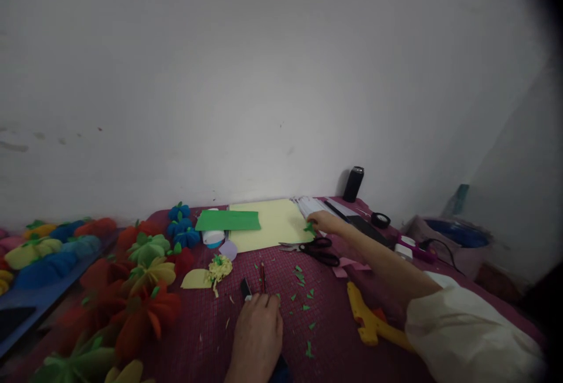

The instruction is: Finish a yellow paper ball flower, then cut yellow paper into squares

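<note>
My left hand (pixel 258 331) rests at the near edge of the table, fingers curled down. A small black object with a white end (pixel 245 288) shows just beyond its knuckles; whether the fingers grip it is hidden. My right hand (pixel 323 221) reaches across to the right edge of the pale yellow sheet (pixel 275 221), pinching small green paper pieces (pixel 309 227). Black-handled scissors (pixel 314 248) lie just below that hand. More green scraps (pixel 300 277) are scattered on the dark red tablecloth (pixel 328 312). A green paper strip (pixel 229 220) overlaps the yellow sheet.
Colourful paper flowers (pixel 147 277) crowd the left side. A shredded yellow paper bunch (pixel 219 267) and a yellow half-disc (pixel 196 279) lie nearer the middle. At right are a yellow glue gun (pixel 367 318), black tape (pixel 380 220), a black can (pixel 353 184) and a purple power strip (pixel 417 249).
</note>
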Action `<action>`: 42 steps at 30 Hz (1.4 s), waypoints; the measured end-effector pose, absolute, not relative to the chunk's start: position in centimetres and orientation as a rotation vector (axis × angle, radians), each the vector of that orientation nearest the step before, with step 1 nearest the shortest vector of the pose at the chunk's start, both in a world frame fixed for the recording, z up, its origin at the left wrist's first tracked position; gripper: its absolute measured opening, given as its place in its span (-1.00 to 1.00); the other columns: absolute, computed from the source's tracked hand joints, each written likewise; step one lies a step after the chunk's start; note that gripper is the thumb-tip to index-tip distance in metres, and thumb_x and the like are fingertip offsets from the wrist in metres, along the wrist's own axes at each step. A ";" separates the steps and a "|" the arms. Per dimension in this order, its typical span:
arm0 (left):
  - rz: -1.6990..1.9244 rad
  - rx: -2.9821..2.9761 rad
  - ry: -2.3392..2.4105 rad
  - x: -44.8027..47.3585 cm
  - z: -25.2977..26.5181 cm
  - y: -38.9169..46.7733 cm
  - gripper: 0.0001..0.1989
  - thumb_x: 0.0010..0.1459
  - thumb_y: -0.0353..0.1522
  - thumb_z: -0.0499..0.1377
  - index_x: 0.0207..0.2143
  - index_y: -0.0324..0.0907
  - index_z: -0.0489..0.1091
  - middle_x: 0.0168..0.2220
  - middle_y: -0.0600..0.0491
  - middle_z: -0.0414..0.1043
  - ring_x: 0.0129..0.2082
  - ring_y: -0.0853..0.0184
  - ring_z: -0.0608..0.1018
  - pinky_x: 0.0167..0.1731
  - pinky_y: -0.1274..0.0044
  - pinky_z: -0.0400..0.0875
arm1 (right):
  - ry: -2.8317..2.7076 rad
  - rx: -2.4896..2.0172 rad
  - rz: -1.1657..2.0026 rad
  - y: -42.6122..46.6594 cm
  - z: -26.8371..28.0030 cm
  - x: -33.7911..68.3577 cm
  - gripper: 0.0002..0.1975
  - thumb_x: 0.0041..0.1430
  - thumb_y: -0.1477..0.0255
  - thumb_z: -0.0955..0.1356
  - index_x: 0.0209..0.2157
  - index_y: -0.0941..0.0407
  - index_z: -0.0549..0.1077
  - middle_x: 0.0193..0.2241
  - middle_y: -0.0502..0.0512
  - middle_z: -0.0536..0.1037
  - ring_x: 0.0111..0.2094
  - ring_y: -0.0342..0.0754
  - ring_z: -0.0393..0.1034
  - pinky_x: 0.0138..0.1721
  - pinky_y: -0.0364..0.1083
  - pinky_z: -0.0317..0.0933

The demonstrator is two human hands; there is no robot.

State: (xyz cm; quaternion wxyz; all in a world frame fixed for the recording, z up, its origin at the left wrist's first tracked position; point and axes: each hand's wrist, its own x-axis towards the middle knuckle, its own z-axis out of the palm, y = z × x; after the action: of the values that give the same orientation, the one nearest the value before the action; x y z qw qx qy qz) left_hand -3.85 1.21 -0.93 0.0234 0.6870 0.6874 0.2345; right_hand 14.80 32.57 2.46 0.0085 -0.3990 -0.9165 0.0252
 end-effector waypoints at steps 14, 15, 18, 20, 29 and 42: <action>0.710 2.146 2.172 -4.0 -0.9 1.2 -0.73 0.11 -0.52 -0.05 -0.36 -0.13 0.42 -0.39 0.06 0.42 -0.30 0.27 0.41 -0.25 0.46 0.19 | -2.642 -1.554 0.011 35.3 3.3 12.2 -0.71 0.19 0.36 0.25 -0.07 0.16 0.30 -0.09 0.14 0.36 -0.17 -0.03 0.32 -0.18 0.04 0.26; 0.707 2.146 2.169 -4.0 -0.9 1.2 -0.73 0.11 -0.52 -0.05 -0.36 -0.13 0.42 -0.39 0.05 0.42 -0.30 0.27 0.41 -0.25 0.46 0.19 | -2.651 -1.574 0.009 35.2 3.4 12.3 -0.71 0.19 0.36 0.25 -0.06 0.15 0.30 -0.09 0.15 0.35 -0.16 -0.04 0.32 -0.18 0.04 0.26; 0.694 2.137 2.155 -3.9 -0.7 1.2 -0.72 0.11 -0.53 -0.05 -0.33 -0.13 0.43 -0.37 0.04 0.43 -0.28 0.26 0.41 -0.23 0.45 0.20 | -2.717 -1.649 0.029 34.5 3.7 12.7 -0.72 0.19 0.36 0.24 -0.08 0.14 0.31 -0.09 0.14 0.36 -0.17 -0.04 0.32 -0.18 0.03 0.26; 0.689 2.135 2.151 -3.9 -0.6 1.3 -0.72 0.11 -0.53 -0.05 -0.32 -0.14 0.43 -0.36 0.04 0.43 -0.27 0.26 0.41 -0.22 0.44 0.20 | -2.779 -1.705 0.066 33.6 3.5 12.9 -0.74 0.19 0.36 0.24 -0.10 0.14 0.33 -0.10 0.13 0.36 -0.17 -0.04 0.32 -0.19 0.01 0.27; 0.713 2.150 2.168 -4.0 -0.7 1.2 -0.72 0.11 -0.53 -0.06 -0.36 -0.14 0.43 -0.38 0.04 0.43 -0.29 0.26 0.42 -0.24 0.45 0.21 | -2.811 -1.879 0.089 30.3 1.4 12.3 -0.72 0.19 0.36 0.25 -0.07 0.16 0.31 -0.10 0.14 0.36 -0.17 -0.04 0.33 -0.19 0.03 0.27; 0.699 2.134 2.154 -3.9 -0.8 1.3 -0.71 0.12 -0.53 -0.07 -0.34 -0.13 0.42 -0.36 0.05 0.43 -0.26 0.24 0.41 -0.20 0.42 0.22 | -2.492 -1.922 0.111 34.9 5.0 10.4 -0.71 0.18 0.36 0.26 -0.07 0.16 0.30 -0.09 0.15 0.36 -0.17 -0.04 0.32 -0.19 0.03 0.27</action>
State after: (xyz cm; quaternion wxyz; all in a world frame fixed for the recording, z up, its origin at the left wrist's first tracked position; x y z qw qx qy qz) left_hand -3.91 1.35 -0.81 0.0150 0.6858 0.6921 0.2246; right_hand 10.41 34.88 4.96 -0.0040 -0.6104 -0.7913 0.0352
